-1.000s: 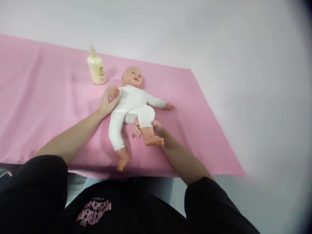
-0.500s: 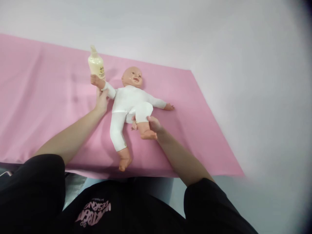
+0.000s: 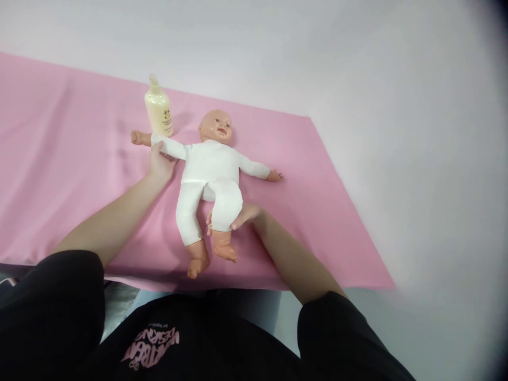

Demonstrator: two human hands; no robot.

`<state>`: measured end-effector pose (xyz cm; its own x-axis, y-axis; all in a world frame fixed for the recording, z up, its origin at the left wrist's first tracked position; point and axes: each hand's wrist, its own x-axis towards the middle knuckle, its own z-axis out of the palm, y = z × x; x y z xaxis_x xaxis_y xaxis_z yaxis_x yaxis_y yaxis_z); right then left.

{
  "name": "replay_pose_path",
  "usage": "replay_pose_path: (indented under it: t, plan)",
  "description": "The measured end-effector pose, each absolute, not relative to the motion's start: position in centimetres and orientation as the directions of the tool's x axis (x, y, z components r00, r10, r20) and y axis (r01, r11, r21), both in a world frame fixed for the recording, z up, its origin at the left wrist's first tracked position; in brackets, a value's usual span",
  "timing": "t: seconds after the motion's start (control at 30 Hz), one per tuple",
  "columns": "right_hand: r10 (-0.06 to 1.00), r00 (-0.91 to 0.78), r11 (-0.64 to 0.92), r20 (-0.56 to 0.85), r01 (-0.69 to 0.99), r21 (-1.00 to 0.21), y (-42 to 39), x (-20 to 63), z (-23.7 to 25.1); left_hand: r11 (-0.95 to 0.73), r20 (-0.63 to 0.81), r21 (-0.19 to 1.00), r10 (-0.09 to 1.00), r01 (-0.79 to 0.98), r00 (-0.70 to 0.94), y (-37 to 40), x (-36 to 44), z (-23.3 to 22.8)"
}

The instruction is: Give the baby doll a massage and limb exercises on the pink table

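Head view — left hand point(image 3: 161, 163) and right hand point(image 3: 238, 217) both grip the doll point(image 3: 208, 174).

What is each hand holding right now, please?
Left hand: closed on the doll's arm.
Right hand: closed on the doll's leg.
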<state>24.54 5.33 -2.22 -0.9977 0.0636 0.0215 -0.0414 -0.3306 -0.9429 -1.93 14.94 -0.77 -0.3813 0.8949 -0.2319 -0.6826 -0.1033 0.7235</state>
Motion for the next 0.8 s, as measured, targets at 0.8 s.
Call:
replay_pose_path:
  t: [0.8]
  plan:
    - [0.608, -0.767, -0.33, 0.204, -0.478, -0.814, 5.1, 24.9, -3.9, -0.336, 0.299, 0.908, 0.938, -0.25, -0.174, 16.0, -2.3, -4.8]
